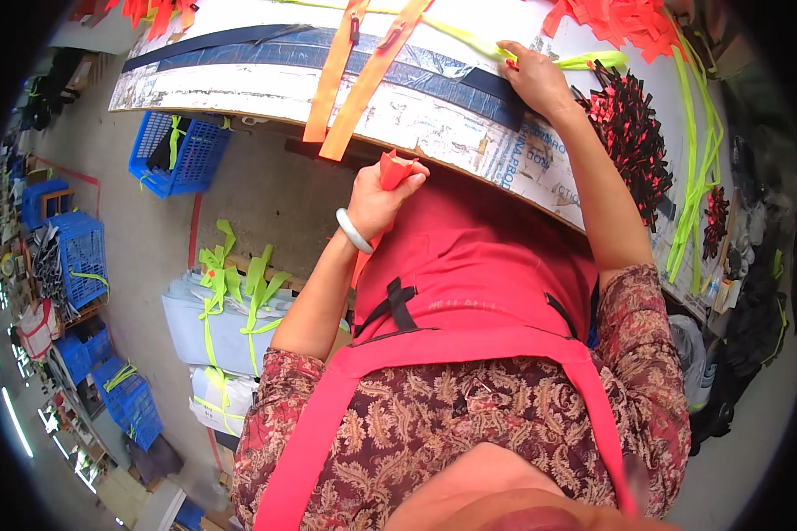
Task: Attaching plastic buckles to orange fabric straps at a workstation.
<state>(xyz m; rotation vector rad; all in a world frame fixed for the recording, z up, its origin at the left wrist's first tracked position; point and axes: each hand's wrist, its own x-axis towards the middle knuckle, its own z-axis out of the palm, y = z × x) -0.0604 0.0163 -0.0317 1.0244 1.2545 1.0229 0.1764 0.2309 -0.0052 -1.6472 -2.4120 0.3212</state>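
Observation:
My left hand [383,202], with a pale bangle [353,232] on the wrist, is closed around folded orange-red strips [397,168] just off the table's near edge. One end of a strip hangs below the fist. My right hand [537,81] reaches over the table with its fingers bent down at a yellow-green strap [593,60]. A speck of red shows at its fingertips; what they hold is too small to name. Two flat orange straps [376,75], each with a small dark red piece on it, lie across the table and overhang its edge between my hands.
The white, worn table [204,88] carries dark blue tape [274,53]. A heap of black-and-red pieces [627,142] lies right of my right forearm, near orange strips [620,22] and yellow-green straps [689,177]. Blue crates [190,155] and wrapped bundles [208,332] stand at left.

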